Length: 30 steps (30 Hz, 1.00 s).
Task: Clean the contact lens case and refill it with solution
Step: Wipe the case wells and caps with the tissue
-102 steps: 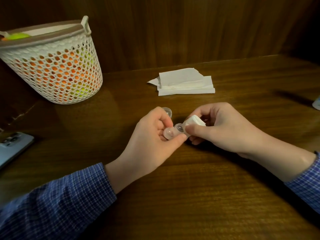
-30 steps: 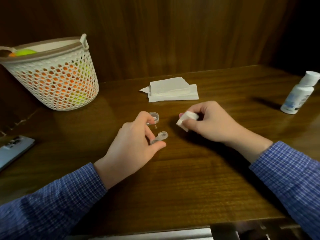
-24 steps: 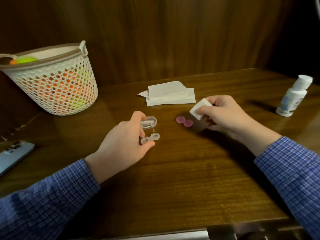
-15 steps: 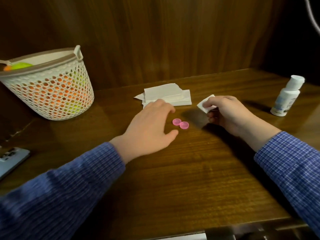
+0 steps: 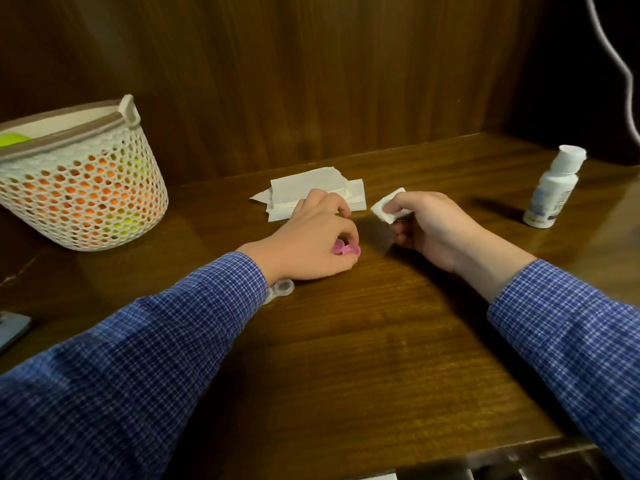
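The table [image 5: 363, 341] is dark brown wood with a fine lengthwise grain, and the wall [image 5: 311, 81] behind it is the same brown with upright grain. Both sleeves [image 5: 138, 368] carry a small blue-and-white check. The caps [image 5: 346, 250] are pink. The case [image 5: 281, 289] is clear, nearly colourless. The pad [image 5: 386, 206] and the tissues [image 5: 304, 192] are plain white. The bottle [image 5: 554, 192] is white with a white cap and a label printed in blue and dark lettering. The basket [image 5: 83, 188] is cream-white lattice with a grey-brown rim; orange and yellow-green show through its holes. The cord [image 5: 620, 64] is white. The phone [image 5: 10, 329] is grey.
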Motion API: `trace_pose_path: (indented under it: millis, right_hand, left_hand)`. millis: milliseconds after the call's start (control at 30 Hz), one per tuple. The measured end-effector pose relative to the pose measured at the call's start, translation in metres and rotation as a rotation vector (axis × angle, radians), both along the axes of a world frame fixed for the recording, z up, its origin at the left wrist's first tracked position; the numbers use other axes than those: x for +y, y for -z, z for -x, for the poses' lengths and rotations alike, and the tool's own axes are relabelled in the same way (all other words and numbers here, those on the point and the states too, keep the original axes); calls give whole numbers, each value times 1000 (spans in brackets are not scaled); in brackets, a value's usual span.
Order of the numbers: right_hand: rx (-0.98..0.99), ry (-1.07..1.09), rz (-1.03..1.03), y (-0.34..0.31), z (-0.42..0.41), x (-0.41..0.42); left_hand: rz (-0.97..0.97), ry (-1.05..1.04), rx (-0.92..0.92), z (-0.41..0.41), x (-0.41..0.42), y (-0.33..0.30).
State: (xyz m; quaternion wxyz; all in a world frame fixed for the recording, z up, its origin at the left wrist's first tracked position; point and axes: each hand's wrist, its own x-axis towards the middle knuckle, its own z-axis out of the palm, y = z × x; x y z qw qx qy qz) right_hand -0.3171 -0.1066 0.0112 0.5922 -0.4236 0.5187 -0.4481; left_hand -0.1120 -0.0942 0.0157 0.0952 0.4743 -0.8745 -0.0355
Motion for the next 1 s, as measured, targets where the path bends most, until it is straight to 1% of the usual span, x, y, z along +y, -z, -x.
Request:
trace_pose_path:
  millis: [133, 200, 233, 300, 400, 467, 533, 633, 733, 833, 933, 1000]
  right_hand:
    - [-8, -18, 18, -2, 0, 2]
    - [-8, -73, 67, -3, -1, 6]
    - [-17, -119, 103, -5, -2, 9]
    - [-24, -235, 206, -7, -5, 18]
    - [85, -373, 432, -10, -14, 36]
    - [146, -453, 567, -11, -22, 49]
    - [198, -515, 622, -10, -30, 58]
    - [325, -552, 595, -9, -35, 63]
    - [400, -537, 564, -5, -38, 64]
    - [468, -497, 591, -4, -38, 64]
    - [479, -501, 563, -6, -39, 64]
    - [410, -517, 517, -7, -39, 66]
  left_hand:
    - [45, -26, 79, 1, 6, -3]
    - [89, -50, 174, -1, 16, -6]
    - [81, -65, 242, -4, 23, -7]
    - [-13, -92, 398, -10, 40, -10]
    - [-188, -160, 597, -21, 66, -9]
    - [-250, -198, 688, -27, 82, -4]
    - [-285, -229, 775, -32, 94, 1]
    - [-283, -253, 877, -34, 106, 8]
    - [-246, -234, 900, -31, 109, 11]
    - [-248, -211, 939, -31, 110, 14]
    - [-257, -193, 971, -34, 113, 16]
    - [-261, -167, 986, -36, 114, 15]
